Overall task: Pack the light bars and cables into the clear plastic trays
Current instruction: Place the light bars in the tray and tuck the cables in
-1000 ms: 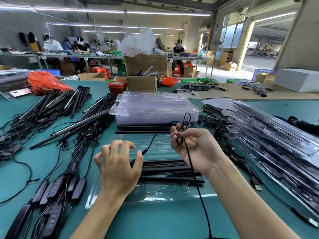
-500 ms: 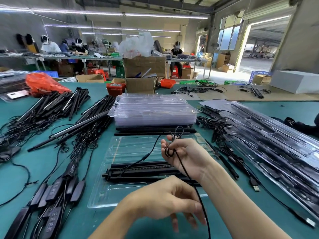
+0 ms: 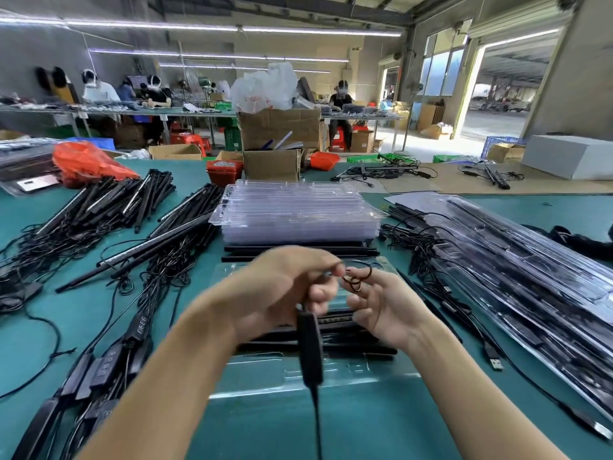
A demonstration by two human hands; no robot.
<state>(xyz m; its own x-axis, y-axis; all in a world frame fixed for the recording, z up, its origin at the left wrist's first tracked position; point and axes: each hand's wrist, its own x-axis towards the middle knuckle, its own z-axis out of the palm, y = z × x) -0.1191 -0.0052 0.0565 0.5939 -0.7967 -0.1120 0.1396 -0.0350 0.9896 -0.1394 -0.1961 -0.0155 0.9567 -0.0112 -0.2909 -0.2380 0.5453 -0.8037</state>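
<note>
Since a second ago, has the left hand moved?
Yes. The left hand has come up and rightward over the open tray, from its left side to meet the right hand at the coiled cable.

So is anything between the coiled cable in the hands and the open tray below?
Nothing visible. Both hands, left hand and right hand, hold the cable directly above the tray, which already holds light bars.
</note>
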